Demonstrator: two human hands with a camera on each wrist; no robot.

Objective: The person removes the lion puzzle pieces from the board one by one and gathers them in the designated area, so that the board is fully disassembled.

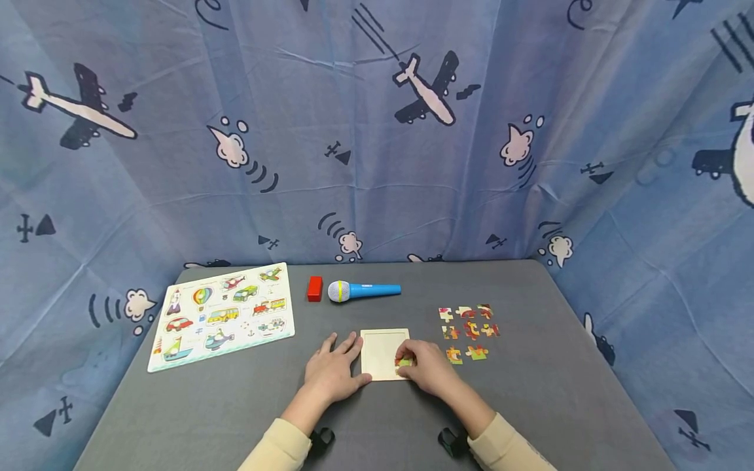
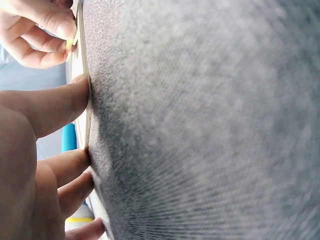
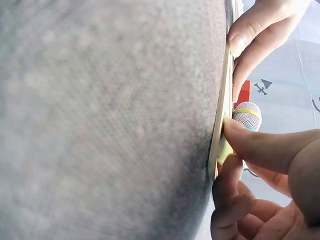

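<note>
A square wooden puzzle tray (image 1: 378, 356) with a raised rim lies on the table between the two hands. My left hand (image 1: 332, 369) is spread flat beside its left edge; in the left wrist view the thumb and index fingertip touch the tray's edge (image 2: 84, 129). My right hand (image 1: 429, 367) pinches a green and red puzzle piece (image 1: 403, 362) between thumb and fingers over the tray's lower right corner. In the right wrist view the piece (image 3: 226, 150) sits low against the rim, partly covered by the fingers.
Several loose puzzle pieces (image 1: 471, 330) lie in rows right of the tray. Behind it are a blue toy microphone (image 1: 374, 290) and a red block (image 1: 315, 288). A picture board of vehicles (image 1: 226, 317) lies at the left. A patterned blue curtain (image 1: 377, 163) surrounds the table.
</note>
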